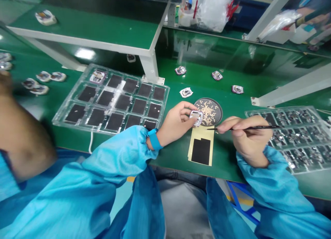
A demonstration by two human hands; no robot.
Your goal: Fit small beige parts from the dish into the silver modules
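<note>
My left hand is closed on a small square watch-like case with a pale rim, its inner parts facing up. In my right hand are thin black tweezers, pinched like a pen, their tip pointing left and a little apart from the case. Just behind the case sits a round dark dish with many tiny beige pieces scattered in it. Below the case lies a yellow sheet bearing a black notched patch.
A clear tray with dark pockets stands at left, one pocket holding a similar case. Another tray of metallic parts lies at right. Several loose cases dot the green bench. Shelf legs rise behind. A co-worker's arm is at far left.
</note>
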